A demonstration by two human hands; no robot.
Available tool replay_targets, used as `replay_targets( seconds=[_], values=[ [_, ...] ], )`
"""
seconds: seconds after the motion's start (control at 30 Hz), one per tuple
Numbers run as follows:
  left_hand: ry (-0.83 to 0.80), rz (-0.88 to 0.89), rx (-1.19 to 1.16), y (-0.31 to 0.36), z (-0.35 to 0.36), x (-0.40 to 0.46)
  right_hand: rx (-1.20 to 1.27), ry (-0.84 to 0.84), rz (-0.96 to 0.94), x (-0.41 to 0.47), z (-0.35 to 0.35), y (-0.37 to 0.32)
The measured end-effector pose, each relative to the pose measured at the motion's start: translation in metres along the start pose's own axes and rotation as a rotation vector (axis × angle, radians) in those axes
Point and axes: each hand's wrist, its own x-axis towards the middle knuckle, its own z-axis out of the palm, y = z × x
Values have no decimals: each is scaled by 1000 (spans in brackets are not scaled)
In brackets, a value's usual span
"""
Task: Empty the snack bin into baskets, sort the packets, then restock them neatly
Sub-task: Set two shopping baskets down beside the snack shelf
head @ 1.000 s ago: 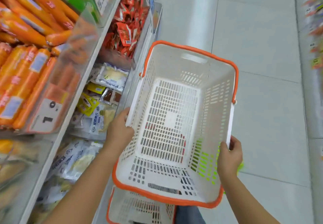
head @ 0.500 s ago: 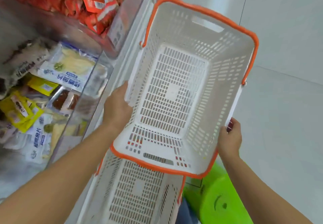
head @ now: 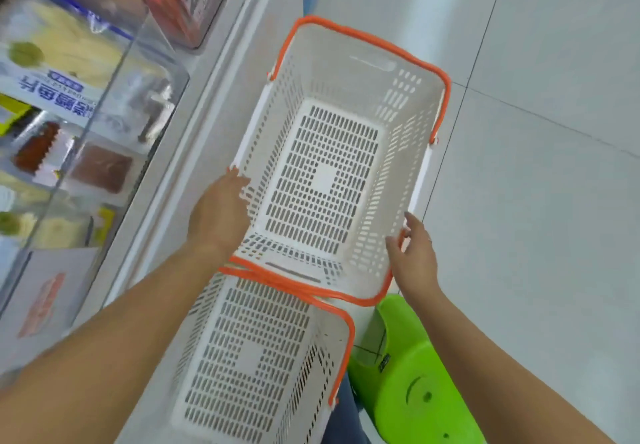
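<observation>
- The far basket [head: 408, 125] sat end to end with the near basket [head: 249, 357], beside the shelf [head: 194, 153]
- Left hand [head: 220, 211] lay straight-fingered on its left wall; right hand [head: 414, 256] had fingers loosely apart at the right rim
- Best to let go evenly, leaving both baskets level and within reach of the snack packets [head: 62, 73]

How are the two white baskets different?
The far basket has hands on it: the left hand on one side and the right hand on the other. Nobody touches the near basket. The far basket's end rests over the near basket's rim. Both are white, slotted, orange-handled and empty.
</observation>
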Motion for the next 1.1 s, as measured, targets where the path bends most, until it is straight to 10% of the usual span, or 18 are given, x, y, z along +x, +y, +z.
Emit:
replay_targets(
  seconds=[0.6,1.1],
  values=[
    [-121,-424,-467,48,-95,-329,-180,-340,-358,-255,-93,-115],
    [158,-548,-641,51,-167,-559,-266,-516,-649,-434,-166,-161]
  ],
)
